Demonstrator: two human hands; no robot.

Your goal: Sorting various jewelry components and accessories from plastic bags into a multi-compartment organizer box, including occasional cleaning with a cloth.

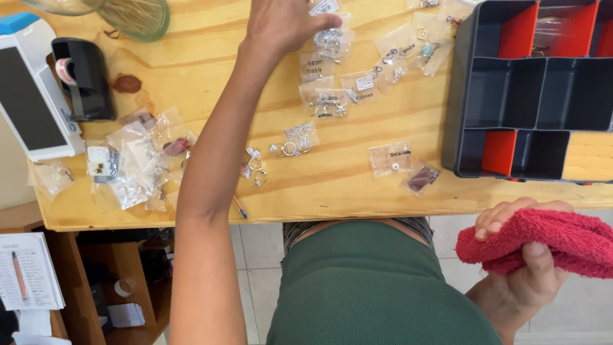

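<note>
Left hand (281,25) stretched across the bench (345,185), fingers (325,22) curled down onto a small clear bag (332,41) of silver pieces at the far edge; whether pinched or merely touched, cannot tell. Right hand (520,255) closed around a red cloth (562,239), held off the bench near the organiser (530,89). Best lifted by one corner, clear of neighbouring bags (325,102).

single head camera, looks steeply down, close over wooden table (357,191) edge and own torso.
</note>
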